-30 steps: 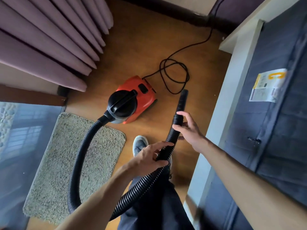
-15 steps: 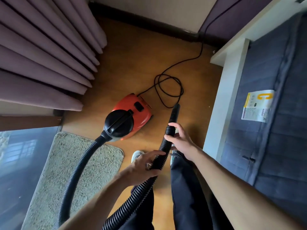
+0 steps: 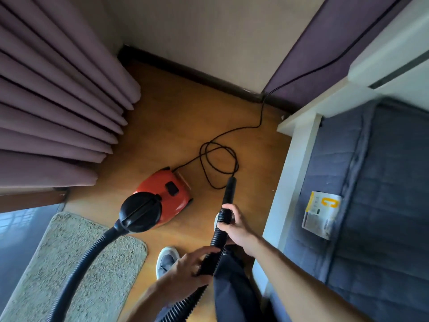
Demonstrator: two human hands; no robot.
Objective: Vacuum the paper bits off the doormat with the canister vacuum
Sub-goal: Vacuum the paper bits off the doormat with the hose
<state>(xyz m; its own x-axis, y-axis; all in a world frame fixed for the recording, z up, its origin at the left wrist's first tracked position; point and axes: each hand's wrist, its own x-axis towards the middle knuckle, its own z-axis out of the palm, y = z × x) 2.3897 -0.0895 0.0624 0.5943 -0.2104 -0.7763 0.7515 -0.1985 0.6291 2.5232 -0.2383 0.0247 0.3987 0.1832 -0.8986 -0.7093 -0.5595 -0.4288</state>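
Closest to me, my dark trouser leg (image 3: 232, 289) hangs below my two hands. My left hand (image 3: 185, 268) wraps the black ribbed hose (image 3: 217, 235), fingers curled round it and thumb lying along the top. Just beyond, my right hand (image 3: 235, 228) grips the same hose higher up, where the ribs meet the smooth black nozzle tube (image 3: 229, 189). So both hands hold the hose, one just behind the other. My grey shoe (image 3: 166, 259) stands on the wooden floor (image 3: 174, 117) between the left hand and the doormat (image 3: 58, 263).

The doormat lies to my left, a pale shaggy rectangle with rounded corners beside a glass door (image 3: 18, 228). Its pile is speckled, and I cannot tell paper bits from the fibres. From my hands the hose drops out of view at the bottom edge, then comes back up across the doormat to the front of the canister vacuum (image 3: 169, 196).

The vacuum, red with a black domed front, sits on the floor just past the doormat's far corner. The nozzle tube points away from me, well apart from the doormat, its tip near the loops of the black power cord (image 3: 218, 159). The cord runs on to the far wall. To my right are a white bed frame (image 3: 285, 182) and a grey mattress (image 3: 383, 205) with a yellow and white label (image 3: 321, 214). Mauve curtains (image 3: 58, 101) hang at the far left.
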